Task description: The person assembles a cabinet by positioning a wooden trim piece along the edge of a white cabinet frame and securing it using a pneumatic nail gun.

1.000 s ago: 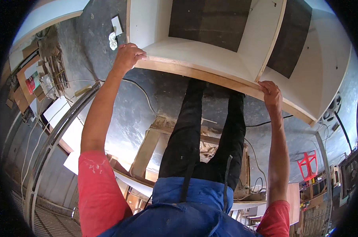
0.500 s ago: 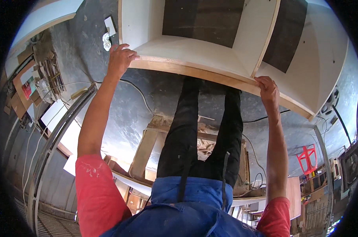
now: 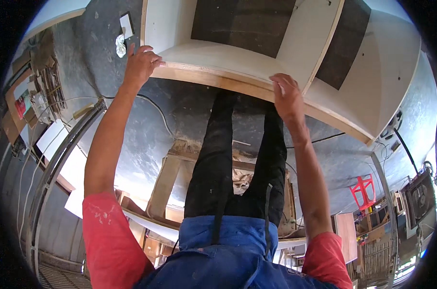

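Head view: where does the cabinet (image 3: pixel 228 57) lie relative to the hands?

It spans the space in front of both, its open side showing, and the person's legs pass out of sight behind its wood-faced near edge (image 3: pixel 213 78).

And the left hand (image 3: pixel 142 67)?

It is at the near left corner, fingers partly spread, with the lower fingertips at the near edge. Whether it has a firm hold there cannot be told.

How about the right hand (image 3: pixel 289 98)?

That one is over the near edge, just left of where the divider (image 3: pixel 307 45) meets it and well short of the near right corner. Its fingers are loosely bent; whether they grip the wood or only hover cannot be made out.

What else is about?

Past the cabinet's left side, a crumpled white piece (image 3: pixel 120 45) lies on the floor (image 3: pixel 136 139), just beside a small white panel (image 3: pixel 126 26). Well apart from the near right corner is a red stool (image 3: pixel 363 192).
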The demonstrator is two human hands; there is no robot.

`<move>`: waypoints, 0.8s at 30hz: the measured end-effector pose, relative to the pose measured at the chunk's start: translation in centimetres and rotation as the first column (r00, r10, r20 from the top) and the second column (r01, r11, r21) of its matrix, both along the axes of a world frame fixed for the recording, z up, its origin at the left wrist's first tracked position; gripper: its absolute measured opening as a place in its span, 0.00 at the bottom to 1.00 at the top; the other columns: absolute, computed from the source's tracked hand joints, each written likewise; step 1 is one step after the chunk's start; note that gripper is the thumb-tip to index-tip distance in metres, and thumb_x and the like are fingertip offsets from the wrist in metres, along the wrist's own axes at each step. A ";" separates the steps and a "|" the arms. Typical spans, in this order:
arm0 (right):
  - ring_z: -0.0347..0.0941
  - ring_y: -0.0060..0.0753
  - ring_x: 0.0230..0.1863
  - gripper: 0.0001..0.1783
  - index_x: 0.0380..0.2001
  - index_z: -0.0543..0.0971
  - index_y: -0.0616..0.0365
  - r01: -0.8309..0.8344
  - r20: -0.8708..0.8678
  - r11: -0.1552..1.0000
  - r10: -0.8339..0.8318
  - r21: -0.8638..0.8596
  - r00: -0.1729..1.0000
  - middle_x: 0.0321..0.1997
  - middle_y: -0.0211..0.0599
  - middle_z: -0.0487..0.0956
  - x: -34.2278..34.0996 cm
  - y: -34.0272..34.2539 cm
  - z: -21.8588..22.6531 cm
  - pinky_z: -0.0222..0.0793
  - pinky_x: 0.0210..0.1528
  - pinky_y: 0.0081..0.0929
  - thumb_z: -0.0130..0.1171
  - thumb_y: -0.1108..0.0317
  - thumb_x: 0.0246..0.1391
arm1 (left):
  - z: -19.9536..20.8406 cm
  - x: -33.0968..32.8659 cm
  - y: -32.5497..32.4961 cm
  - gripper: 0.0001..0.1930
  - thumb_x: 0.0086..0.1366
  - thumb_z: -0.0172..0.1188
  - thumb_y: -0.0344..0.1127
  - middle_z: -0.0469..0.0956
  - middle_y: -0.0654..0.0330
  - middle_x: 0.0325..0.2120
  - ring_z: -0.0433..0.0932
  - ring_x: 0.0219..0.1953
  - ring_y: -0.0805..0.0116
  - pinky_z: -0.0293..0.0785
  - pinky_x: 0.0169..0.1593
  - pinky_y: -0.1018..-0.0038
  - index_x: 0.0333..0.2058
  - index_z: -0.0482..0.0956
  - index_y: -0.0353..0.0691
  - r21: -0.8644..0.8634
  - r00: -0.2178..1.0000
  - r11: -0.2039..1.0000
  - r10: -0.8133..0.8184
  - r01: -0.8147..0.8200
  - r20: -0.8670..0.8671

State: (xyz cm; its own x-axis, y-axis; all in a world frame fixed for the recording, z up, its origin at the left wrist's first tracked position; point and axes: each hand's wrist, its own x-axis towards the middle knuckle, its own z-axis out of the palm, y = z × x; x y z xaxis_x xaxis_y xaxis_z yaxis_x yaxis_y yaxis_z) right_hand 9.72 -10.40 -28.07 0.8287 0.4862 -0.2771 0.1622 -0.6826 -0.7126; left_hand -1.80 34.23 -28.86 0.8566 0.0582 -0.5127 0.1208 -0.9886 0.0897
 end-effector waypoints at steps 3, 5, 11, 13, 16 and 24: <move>0.76 0.55 0.54 0.11 0.41 0.86 0.53 -0.082 -0.010 0.990 0.081 -0.115 0.997 0.52 0.43 0.82 -1.3 1.6 -2.0 0.73 0.57 0.45 0.57 0.74 0.58 | 0.0 0.0 -0.2 0.14 0.65 0.63 0.50 0.86 0.68 0.42 0.72 0.61 0.67 0.43 0.75 0.47 0.39 0.90 0.50 -0.006 1.000 1.000 0.014 -0.014 0.006; 0.75 0.56 0.56 0.16 0.41 0.87 0.52 -0.089 0.023 0.980 0.094 -0.180 0.995 0.53 0.45 0.81 -1.9 2.2 -2.4 0.71 0.60 0.46 0.54 0.78 0.54 | 0.1 0.0 0.0 0.14 0.64 0.63 0.50 0.86 0.68 0.42 0.72 0.61 0.67 0.44 0.74 0.47 0.38 0.90 0.49 -0.012 1.000 1.000 0.026 -0.026 -0.003; 0.72 0.55 0.58 0.23 0.47 0.83 0.58 -0.047 -0.024 0.995 0.049 0.089 0.999 0.53 0.47 0.80 -2.9 4.1 -1.7 0.67 0.62 0.50 0.49 0.83 0.49 | -0.4 -0.4 -0.2 0.14 0.64 0.65 0.49 0.86 0.67 0.42 0.72 0.61 0.65 0.46 0.73 0.47 0.37 0.90 0.48 -0.021 0.999 0.999 0.034 -0.033 0.021; 0.73 0.56 0.58 0.21 0.48 0.82 0.59 0.011 -0.023 0.995 -0.009 0.101 1.000 0.53 0.48 0.80 -3.2 3.5 -1.0 0.68 0.61 0.48 0.49 0.83 0.52 | -0.3 -0.3 -0.3 0.14 0.64 0.65 0.48 0.86 0.66 0.42 0.72 0.61 0.65 0.47 0.73 0.46 0.37 0.90 0.47 -0.025 0.999 0.999 0.033 -0.032 0.027; 0.74 0.58 0.56 0.19 0.50 0.80 0.60 0.133 -0.026 0.981 -0.130 0.141 0.991 0.53 0.49 0.79 -4.8 2.2 1.2 0.69 0.60 0.44 0.50 0.82 0.57 | 0.0 0.1 -0.2 0.12 0.64 0.66 0.47 0.86 0.65 0.40 0.73 0.60 0.64 0.47 0.73 0.45 0.37 0.90 0.47 -0.046 0.999 0.998 0.047 -0.046 0.023; 0.72 0.59 0.59 0.22 0.59 0.74 0.59 0.441 -0.031 0.817 -0.485 -0.372 0.874 0.57 0.51 0.77 -17.8 -13.9 11.3 0.67 0.62 0.46 0.59 0.73 0.62 | -0.7 1.3 -0.4 0.11 0.56 0.69 0.44 0.82 0.63 0.39 0.74 0.56 0.63 0.52 0.71 0.41 0.35 0.88 0.48 0.078 1.000 0.997 -0.005 0.006 -0.021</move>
